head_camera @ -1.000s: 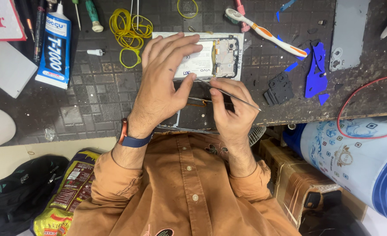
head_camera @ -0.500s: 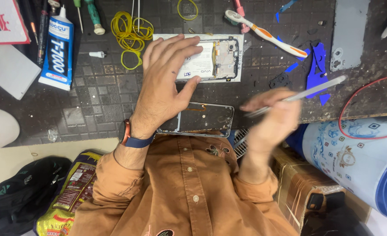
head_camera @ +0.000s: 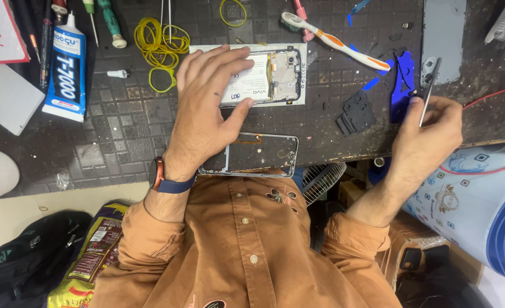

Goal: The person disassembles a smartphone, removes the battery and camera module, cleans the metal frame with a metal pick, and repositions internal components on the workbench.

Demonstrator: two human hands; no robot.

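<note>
My left hand (head_camera: 204,111) lies flat with fingers spread on an opened phone (head_camera: 275,75) that shows its battery and circuit board, on a white sheet. A bare phone frame (head_camera: 252,155) lies just below it at the bench's near edge. My right hand (head_camera: 426,137) is off to the right, pinching a thin pair of metal tweezers (head_camera: 429,91) that point upward. Small black plastic parts (head_camera: 355,113) and blue film scraps (head_camera: 402,80) lie between the two hands.
A blue-and-white glue tube (head_camera: 64,71), screwdrivers (head_camera: 111,23), yellow rubber bands (head_camera: 158,48), a toothbrush (head_camera: 335,41) and a grey back cover (head_camera: 446,34) lie along the dark bench. A blue-patterned drum (head_camera: 480,199) with a red wire (head_camera: 492,94) stands right; bags (head_camera: 30,256) lie below left.
My right hand has swung away from the phone frame to the right side of the bench, carrying the tweezers, which now point up. My left hand has stayed on the opened phone.
</note>
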